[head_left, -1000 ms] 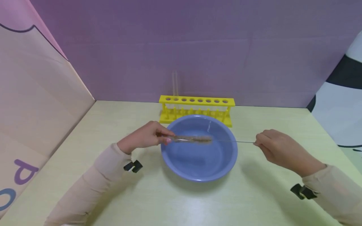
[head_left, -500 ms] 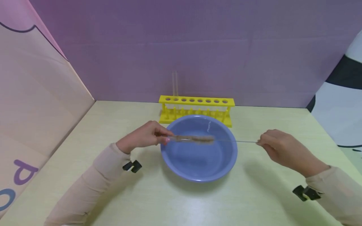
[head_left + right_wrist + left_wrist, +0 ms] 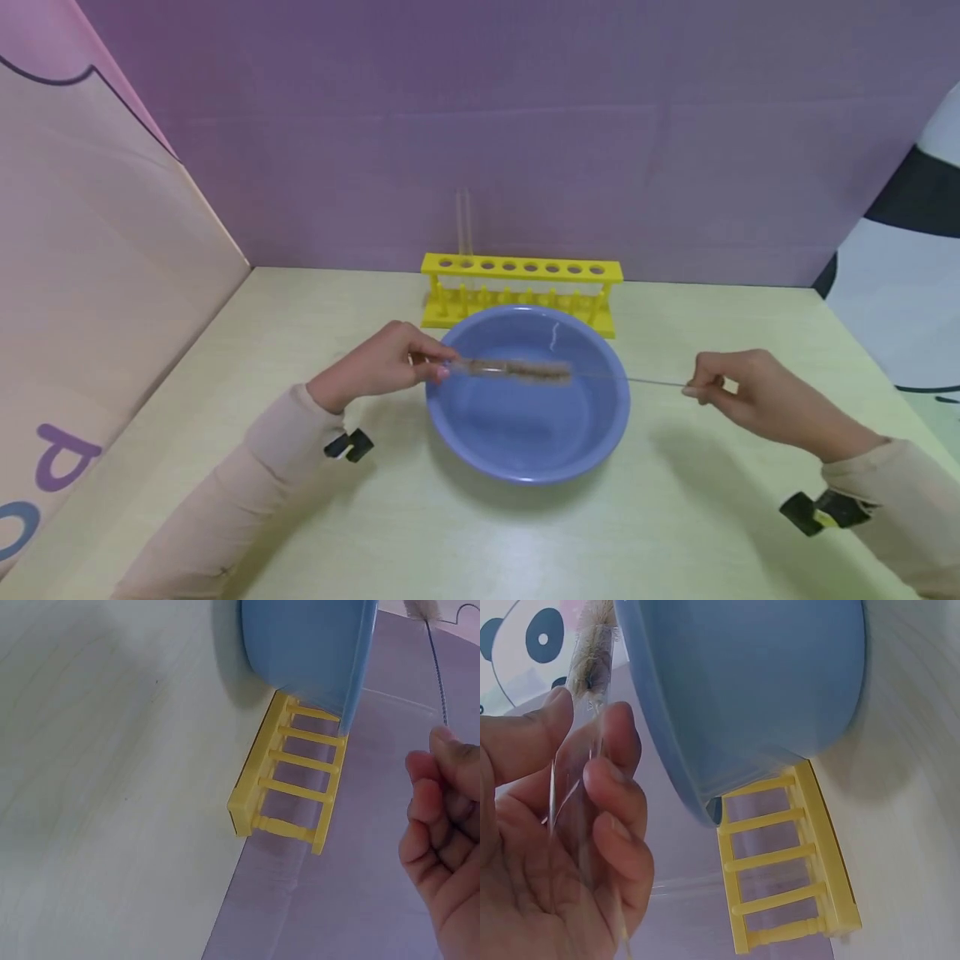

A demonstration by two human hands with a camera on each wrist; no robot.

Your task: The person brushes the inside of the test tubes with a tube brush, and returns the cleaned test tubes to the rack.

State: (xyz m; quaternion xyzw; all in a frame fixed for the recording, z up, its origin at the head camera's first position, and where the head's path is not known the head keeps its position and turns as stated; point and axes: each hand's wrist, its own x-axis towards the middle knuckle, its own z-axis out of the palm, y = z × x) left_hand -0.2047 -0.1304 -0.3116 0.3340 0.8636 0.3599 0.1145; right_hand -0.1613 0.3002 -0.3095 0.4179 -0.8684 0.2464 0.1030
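Observation:
Over the blue basin point(image 3: 528, 425), my left hand point(image 3: 390, 364) holds a clear test tube point(image 3: 591, 664) lying sideways, its mouth facing right. Brown bristles of a test tube brush point(image 3: 551, 372) sit partly in the tube's mouth and partly outside it. My right hand point(image 3: 761, 398), to the right of the basin, pinches the end of the brush's thin wire handle point(image 3: 437, 671) between thumb and finger. In the left wrist view, the fingers curl round the tube, and its closed end is hidden by the hand.
Behind the basin stands a yellow test tube rack point(image 3: 522, 267), with another clear tube point(image 3: 465, 221) upright near its left end. The pale table point(image 3: 480, 533) meets a purple backdrop point(image 3: 525, 150) at the rear and a printed panel point(image 3: 112, 250) at left.
My right hand has shifted slightly right and its finger pose has altered on the wire. The bristles have slid a little to the right; my left hand has barely moved.

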